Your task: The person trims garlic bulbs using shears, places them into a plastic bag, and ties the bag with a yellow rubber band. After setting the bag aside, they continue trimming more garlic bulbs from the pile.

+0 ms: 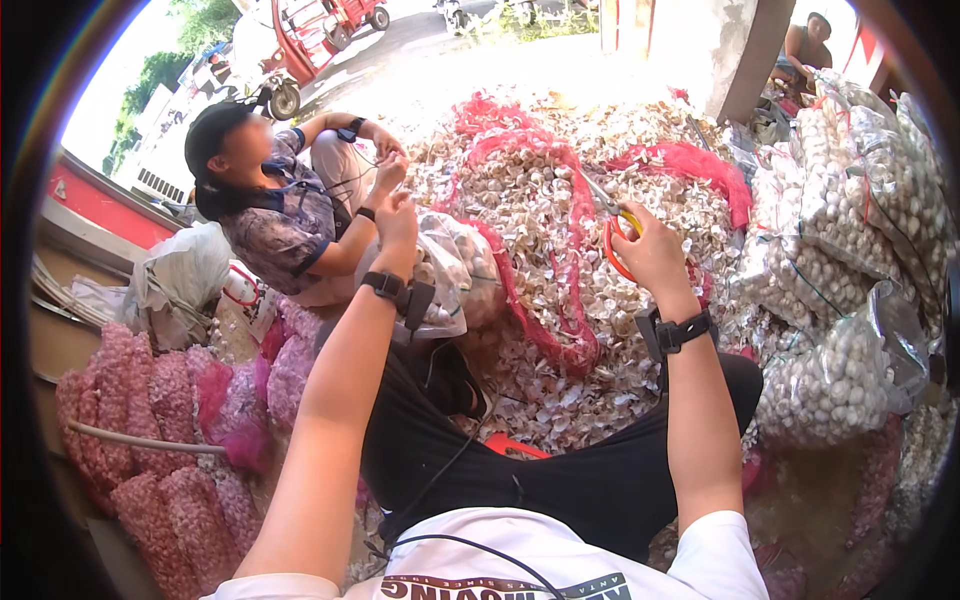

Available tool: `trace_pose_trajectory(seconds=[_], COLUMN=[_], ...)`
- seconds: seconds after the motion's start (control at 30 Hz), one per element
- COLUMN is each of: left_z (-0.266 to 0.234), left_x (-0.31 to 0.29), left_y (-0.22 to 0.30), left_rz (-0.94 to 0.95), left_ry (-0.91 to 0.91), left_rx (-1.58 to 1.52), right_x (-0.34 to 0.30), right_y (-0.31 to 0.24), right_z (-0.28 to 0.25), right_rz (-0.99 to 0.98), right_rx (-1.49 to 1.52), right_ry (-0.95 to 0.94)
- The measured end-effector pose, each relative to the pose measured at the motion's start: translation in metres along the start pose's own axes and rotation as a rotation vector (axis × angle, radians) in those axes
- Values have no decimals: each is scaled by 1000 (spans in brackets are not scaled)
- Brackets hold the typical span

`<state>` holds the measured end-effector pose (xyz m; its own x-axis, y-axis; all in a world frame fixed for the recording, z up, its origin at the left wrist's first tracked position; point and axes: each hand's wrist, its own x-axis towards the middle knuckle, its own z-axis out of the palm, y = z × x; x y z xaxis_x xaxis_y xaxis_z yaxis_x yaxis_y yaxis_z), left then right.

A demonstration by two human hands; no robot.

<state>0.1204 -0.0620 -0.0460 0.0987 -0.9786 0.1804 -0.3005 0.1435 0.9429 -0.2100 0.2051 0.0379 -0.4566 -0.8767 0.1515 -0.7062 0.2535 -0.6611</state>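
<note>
My right hand (pixel 648 250) is closed round the red and yellow handles of a pair of scissors (pixel 601 196). Their metal blades point up and left over a red mesh net (pixel 580 225) filled with garlic and loose skins. My left hand (pixel 398 222) is raised with its fingers pinched together; whatever is between them is hidden. Just below it, a clear plastic bag of garlic bulbs (pixel 470 268) stands against my left knee. Close beyond my left hand are the hands of a co-worker (pixel 270 190), who sits at the left in a dark cap.
A wide heap of garlic skins and trimmings (pixel 640 360) spreads before me. Large clear bags of garlic (pixel 830 380) are stacked at the right. Pink mesh sacks (pixel 150 400) lie at the left. Another person (pixel 805 50) sits at the far right. A red three-wheeler (pixel 320 35) stands outside.
</note>
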Motion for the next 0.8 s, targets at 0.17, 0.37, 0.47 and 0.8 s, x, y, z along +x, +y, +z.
trace_pose_trajectory(seconds=[0.17,0.37,0.47,0.8], left_z=[79,175,193,225], left_x=[-41,-66,-61,-136], left_y=[85,1,-102,-212], left_rz=[-80,-350,-336,-65], left_ry=[-217,-464,-535,-928], left_rx=[-235,-260,-25,899], right_x=[-4,-3,5,21], right_y=[7,16,10,15], right_z=[-2,-15,-7,10], right_rz=[-65,87,78,38], right_rx=[36,-22,16,-120], right_ry=[38,46,7,-68])
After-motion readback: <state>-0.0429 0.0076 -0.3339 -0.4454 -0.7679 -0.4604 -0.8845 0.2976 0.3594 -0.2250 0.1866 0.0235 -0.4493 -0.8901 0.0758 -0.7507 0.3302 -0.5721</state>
